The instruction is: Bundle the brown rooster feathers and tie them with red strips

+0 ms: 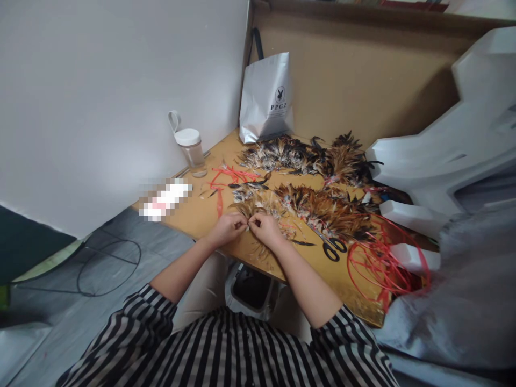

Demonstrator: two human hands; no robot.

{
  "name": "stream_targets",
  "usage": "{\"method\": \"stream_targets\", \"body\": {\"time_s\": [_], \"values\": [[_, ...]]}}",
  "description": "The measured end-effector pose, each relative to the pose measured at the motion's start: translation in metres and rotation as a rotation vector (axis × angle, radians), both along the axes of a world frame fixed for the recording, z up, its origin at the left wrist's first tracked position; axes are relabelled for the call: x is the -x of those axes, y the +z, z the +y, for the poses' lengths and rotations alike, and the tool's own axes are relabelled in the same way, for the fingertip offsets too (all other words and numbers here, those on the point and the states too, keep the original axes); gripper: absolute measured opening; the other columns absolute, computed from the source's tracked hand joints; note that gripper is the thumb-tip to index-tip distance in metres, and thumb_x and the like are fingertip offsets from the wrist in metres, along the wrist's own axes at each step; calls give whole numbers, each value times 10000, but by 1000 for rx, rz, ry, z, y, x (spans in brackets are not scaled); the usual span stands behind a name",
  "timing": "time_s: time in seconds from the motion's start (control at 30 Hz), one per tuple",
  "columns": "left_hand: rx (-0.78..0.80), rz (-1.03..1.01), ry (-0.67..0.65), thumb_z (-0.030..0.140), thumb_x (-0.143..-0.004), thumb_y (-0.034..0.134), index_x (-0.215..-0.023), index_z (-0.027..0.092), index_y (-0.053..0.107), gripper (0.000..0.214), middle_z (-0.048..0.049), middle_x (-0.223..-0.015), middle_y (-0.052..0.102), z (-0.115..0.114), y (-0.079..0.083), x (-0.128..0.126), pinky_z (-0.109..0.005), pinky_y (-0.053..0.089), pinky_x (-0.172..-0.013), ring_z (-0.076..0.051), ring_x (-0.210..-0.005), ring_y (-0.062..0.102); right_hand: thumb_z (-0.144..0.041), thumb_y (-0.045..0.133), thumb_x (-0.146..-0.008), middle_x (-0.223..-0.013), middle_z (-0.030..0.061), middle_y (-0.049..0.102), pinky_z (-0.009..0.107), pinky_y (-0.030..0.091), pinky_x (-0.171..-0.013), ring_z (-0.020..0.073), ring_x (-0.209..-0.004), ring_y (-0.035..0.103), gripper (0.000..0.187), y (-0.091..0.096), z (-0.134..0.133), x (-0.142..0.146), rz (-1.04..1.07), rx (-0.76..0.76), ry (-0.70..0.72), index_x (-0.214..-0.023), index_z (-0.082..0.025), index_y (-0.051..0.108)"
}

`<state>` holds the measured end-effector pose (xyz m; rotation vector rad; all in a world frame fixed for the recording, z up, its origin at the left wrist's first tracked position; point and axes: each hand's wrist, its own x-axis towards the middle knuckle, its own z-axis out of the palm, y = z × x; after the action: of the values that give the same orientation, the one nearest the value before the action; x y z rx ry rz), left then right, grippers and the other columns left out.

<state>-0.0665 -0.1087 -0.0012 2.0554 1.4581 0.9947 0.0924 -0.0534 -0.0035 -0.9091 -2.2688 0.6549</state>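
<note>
My left hand (229, 229) and my right hand (266, 230) meet at the table's near edge, fingers of both closed in a pinch. Between the fingertips is a small pale bit that looks like a feather, mostly hidden by the fingers. Just beyond them lie loose tan feathers (258, 201). A bundle of brown feathers (322, 212) stretches to the right, and black-handled scissors (334, 250) rest against its near side. Farther back lies a row of dark and grey feathers (298, 153).
Red plastic strips (231, 175) lie left of the feathers; a tangle of red strips (374, 263) sits at the right. A lidded bottle (192, 153) and a silver bag (266, 102) stand behind. White foam pieces (427, 156) border the right side. A dark bin (252, 287) is below the table edge.
</note>
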Motion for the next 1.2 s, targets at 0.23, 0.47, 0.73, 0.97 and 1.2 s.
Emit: {"method": "stream_targets", "body": {"time_s": [0.23, 0.47, 0.73, 0.97, 1.2], "values": [[34, 37, 14, 174, -711, 520, -695, 177, 613, 94, -47, -726, 594, 4, -1, 0, -257, 398, -698, -137, -705, 519, -136, 468, -728, -747, 36, 546, 235, 376, -688, 139, -728, 504, 117, 4, -2, 1, 73, -59, 81, -688, -186, 566], [57, -42, 75, 205, -716, 531, -701, 165, 619, 98, -36, -703, 591, 1, -1, 1, -228, 395, -631, -121, -662, 516, -154, 487, -718, -665, 3, 579, 215, 357, -624, 114, -625, 502, 112, 3, 1, -3, 21, 0, 89, -665, -188, 580], [231, -166, 204, 288, -687, 578, -632, 162, 591, 138, 5, -568, 555, -3, -1, 1, -204, 369, -511, -95, -536, 479, -158, 517, -690, -652, -4, 612, 208, 362, -601, 112, -600, 518, 103, 5, 1, -4, -2, 45, 59, -663, -192, 611], [493, -607, 222, 381, -649, 636, -679, 123, 585, 265, -2, -564, 582, -5, 4, -6, -190, 402, -486, -60, -457, 481, -177, 507, -706, -646, 0, 621, 206, 358, -581, 110, -585, 525, 119, 8, 0, -4, -24, 28, 41, -660, -195, 615], [562, -739, 133, 431, -682, 609, -754, 108, 583, 333, -68, -710, 648, -3, 8, -7, -194, 440, -523, -108, -607, 602, -177, 513, -699, -623, -13, 615, 199, 347, -556, 97, -557, 515, 119, 5, 4, -6, 10, 74, 40, -658, -191, 624]]}}
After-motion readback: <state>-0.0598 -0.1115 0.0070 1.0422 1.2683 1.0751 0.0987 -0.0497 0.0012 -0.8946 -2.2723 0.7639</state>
